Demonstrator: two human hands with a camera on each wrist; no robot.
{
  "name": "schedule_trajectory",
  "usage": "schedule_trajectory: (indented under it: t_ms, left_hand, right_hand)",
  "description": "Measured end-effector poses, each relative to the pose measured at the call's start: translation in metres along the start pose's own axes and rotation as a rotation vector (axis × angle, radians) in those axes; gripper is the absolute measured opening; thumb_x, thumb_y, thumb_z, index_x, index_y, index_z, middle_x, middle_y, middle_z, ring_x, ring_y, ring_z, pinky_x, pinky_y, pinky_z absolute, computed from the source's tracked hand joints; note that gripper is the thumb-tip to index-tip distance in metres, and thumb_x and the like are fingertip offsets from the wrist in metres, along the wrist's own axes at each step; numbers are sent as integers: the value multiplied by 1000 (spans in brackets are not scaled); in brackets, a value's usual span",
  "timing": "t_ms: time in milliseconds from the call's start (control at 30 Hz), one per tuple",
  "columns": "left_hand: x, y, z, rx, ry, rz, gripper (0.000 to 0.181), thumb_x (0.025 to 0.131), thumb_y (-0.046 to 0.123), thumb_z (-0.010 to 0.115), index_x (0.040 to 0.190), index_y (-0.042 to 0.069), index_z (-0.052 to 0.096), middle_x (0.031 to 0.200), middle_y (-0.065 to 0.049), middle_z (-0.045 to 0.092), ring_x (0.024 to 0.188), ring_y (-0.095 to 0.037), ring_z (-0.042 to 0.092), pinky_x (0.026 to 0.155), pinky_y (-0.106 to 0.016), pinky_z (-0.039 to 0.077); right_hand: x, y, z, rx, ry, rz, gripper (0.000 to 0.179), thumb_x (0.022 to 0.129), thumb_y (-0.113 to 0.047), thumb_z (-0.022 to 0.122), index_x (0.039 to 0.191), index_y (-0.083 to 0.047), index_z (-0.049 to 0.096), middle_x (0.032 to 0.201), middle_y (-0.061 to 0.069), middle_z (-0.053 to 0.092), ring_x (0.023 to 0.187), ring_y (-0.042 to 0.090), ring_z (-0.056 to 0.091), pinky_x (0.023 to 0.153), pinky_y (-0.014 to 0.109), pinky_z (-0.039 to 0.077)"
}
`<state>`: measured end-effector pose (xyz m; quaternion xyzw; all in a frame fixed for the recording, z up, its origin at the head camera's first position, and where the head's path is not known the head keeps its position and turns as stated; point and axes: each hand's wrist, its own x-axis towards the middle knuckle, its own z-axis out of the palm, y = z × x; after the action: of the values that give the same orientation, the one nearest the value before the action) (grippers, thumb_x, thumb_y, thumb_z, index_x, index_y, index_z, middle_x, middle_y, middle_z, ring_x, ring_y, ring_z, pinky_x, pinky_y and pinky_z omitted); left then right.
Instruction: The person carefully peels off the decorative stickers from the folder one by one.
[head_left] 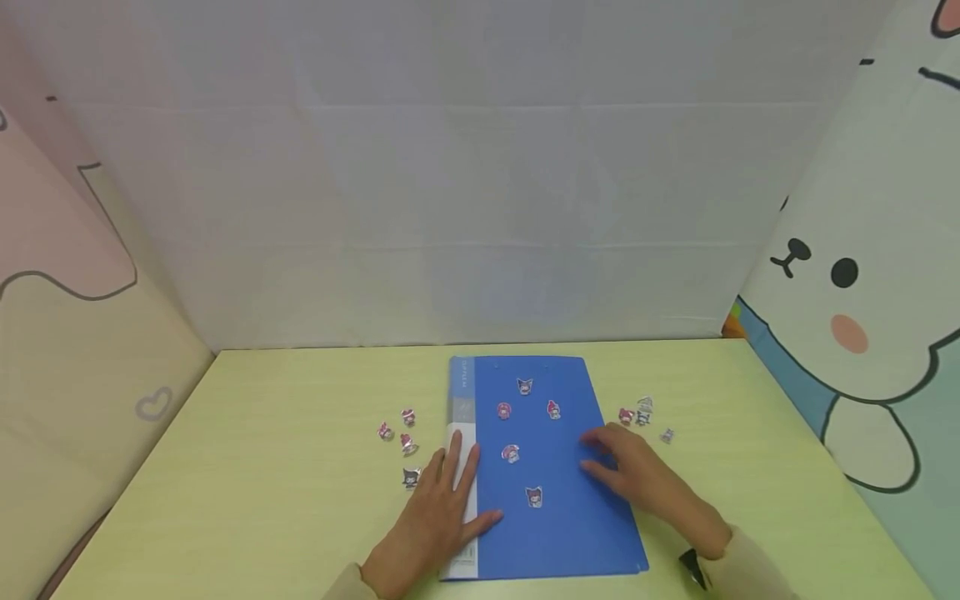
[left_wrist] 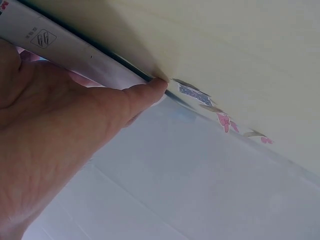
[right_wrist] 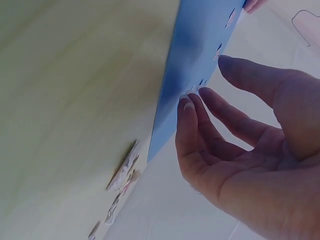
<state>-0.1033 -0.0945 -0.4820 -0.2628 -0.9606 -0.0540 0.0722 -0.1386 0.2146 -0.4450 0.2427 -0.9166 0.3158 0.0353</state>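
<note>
A blue folder point(head_left: 558, 533) lies on the table, a pale spine strip along its left side. Several small cartoon stickers are on its cover, among them a dark-eared one point(head_left: 524, 387) near the top and another sticker point(head_left: 534, 497) lower down. My left hand point(head_left: 435, 517) rests on the spine side with fingers spread. Over the cover's right edge is my right hand point(head_left: 637, 471), thumb and fingers apart with nothing between them. The right wrist view shows its loosely bent fingers point(right_wrist: 215, 120) close over the blue cover.
Left of the folder lie several loose stickers point(head_left: 408, 444), one beside my left fingers. More loose stickers point(head_left: 643, 412) lie right of it, beyond my right hand. A small black object point(head_left: 692, 568) sits by the right sleeve. Printed cloth surrounds the yellow table point(head_left: 262, 467).
</note>
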Motion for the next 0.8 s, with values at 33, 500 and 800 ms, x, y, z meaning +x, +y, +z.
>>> schedule_trajectory:
  t_ms: [33,500,800]
  left_hand:
    - [0,1,-2,5,-6,-2,87,100,69,44,158,4,36,161,-26,32,138,-45,44,111,-53,42]
    - [3,2,-5,64,-56,-24,89,98,72,43,158,7,39,162,-24,33,140,-41,45,113,-50,41]
    - [1,0,3,58,-21,-13,90,99,74,35,157,6,38,161,-24,33,140,-42,44,112,-51,41]
  right_hand:
    - [1,-1,1,3,-4,-2,25,91,-8,77,113,1,68,105,7,69,92,24,66,80,35,57]
    - [8,-15,14,50,-50,-34,23,92,-10,76,112,-1,69,105,5,67,93,24,65,83,37,57]
    - [8,-25,21,83,-104,-48,19,94,-13,75,110,-4,69,106,4,65,93,21,62,84,36,55]
